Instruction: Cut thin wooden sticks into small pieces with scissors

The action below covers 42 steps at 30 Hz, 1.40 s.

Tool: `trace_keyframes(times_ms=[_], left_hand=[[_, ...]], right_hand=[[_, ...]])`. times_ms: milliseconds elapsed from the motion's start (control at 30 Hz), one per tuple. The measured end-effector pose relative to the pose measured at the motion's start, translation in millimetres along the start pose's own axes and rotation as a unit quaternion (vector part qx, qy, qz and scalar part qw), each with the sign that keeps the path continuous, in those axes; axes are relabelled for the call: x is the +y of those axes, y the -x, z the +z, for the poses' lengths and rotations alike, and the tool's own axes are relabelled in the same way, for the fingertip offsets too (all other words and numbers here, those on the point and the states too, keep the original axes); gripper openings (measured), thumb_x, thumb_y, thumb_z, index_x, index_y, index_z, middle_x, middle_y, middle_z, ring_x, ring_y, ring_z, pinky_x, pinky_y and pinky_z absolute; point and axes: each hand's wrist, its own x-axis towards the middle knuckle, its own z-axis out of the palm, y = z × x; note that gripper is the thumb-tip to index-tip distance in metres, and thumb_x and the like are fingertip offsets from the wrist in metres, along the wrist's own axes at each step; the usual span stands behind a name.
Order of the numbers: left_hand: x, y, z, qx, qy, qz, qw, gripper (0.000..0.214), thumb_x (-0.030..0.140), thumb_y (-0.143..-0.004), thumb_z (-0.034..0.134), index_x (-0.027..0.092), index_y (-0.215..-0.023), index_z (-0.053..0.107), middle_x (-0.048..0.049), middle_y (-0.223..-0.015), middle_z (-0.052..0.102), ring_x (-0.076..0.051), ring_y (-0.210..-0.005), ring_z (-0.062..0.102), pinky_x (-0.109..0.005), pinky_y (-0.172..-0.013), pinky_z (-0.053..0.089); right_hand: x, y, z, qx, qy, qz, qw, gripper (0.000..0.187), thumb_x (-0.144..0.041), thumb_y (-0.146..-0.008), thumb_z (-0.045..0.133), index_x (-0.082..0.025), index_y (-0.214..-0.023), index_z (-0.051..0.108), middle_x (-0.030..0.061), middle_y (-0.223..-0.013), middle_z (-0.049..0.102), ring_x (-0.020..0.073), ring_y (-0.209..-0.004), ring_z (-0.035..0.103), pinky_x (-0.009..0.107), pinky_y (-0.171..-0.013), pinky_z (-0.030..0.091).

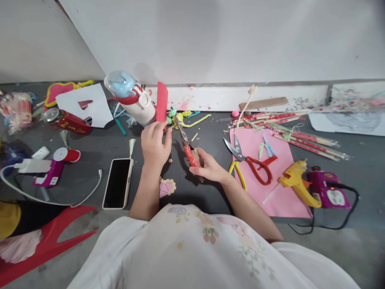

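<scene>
1. The red paper strip stands upright, well to the left of the pink sheet and up near the wall.
2. Her left hand is pinched shut on the strip's lower end, thumb against fingers.
3. The right hand, just left of the pink sheet, is wrapped around the handles of the red-handled snips. Their blades point up and away from the sheet, toward the strip's bottom edge. From here I cannot tell whether the blades touch the paper.
4. A water bottle lies tilted on the far side of the strip from the pink sheet.
5. A phone lies face up, farther left of the sheet than both hands.
6. On the pink sheet itself rest big scissors with red grips. A yellow glue gun rests at its right edge.
7. A bundle of sticks lies past the sheet's far edge.
</scene>
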Motion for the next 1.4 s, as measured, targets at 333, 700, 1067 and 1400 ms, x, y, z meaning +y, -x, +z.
trace_keyframes(times_ms=[333, 700, 1067, 1400], left_hand=[[45, 15, 22.7, -0.370, 0.459, -0.251, 0.768, 0.051, 0.051, -0.074, 0.065, 0.013, -0.108, 0.061, -0.0103, -0.103, 0.067, -0.018, -0.091, 0.063, -0.029, -0.080, 0.049], [54, 19, 31.3, -0.323, 0.592, -0.404, 0.618, 0.068, 0.038, -0.051, 0.085, 0.012, -0.109, 0.061, -0.0038, -0.086, 0.066, -0.013, -0.076, 0.060, -0.025, -0.074, 0.045], [55, 22, 34.5, -0.291, 0.602, -0.401, 0.626, 0.058, 0.027, -0.048, 0.085, 0.013, -0.101, 0.066, -0.0015, -0.078, 0.067, -0.013, -0.070, 0.061, -0.026, -0.070, 0.045], [48, 14, 30.9, -0.367, 0.550, -0.362, 0.657, 0.063, 0.044, -0.056, 0.081, 0.011, -0.106, 0.061, -0.0073, -0.091, 0.066, -0.017, -0.084, 0.062, -0.028, -0.078, 0.046]], right_hand=[[1, -3, -6, 0.050, -0.141, -0.026, 0.988, 0.056, -0.056, -0.074, 0.061, -0.021, -0.111, 0.038, -0.0049, -0.063, 0.048, 0.0096, -0.043, 0.045, 0.023, -0.035, 0.039], [10, -5, -6, 0.062, -0.077, -0.064, 0.993, 0.058, -0.056, -0.075, 0.059, -0.018, -0.115, 0.042, -0.0026, -0.070, 0.046, 0.0097, -0.053, 0.043, 0.024, -0.047, 0.040], [15, -6, -8, 0.065, -0.088, -0.091, 0.990, 0.055, -0.050, -0.076, 0.061, -0.016, -0.117, 0.044, -0.0018, -0.074, 0.045, 0.0105, -0.062, 0.043, 0.025, -0.055, 0.040], [5, -5, -6, 0.049, -0.117, -0.030, 0.991, 0.050, -0.051, -0.076, 0.061, -0.019, -0.110, 0.042, -0.0055, -0.066, 0.045, 0.0076, -0.046, 0.042, 0.024, -0.043, 0.039]])
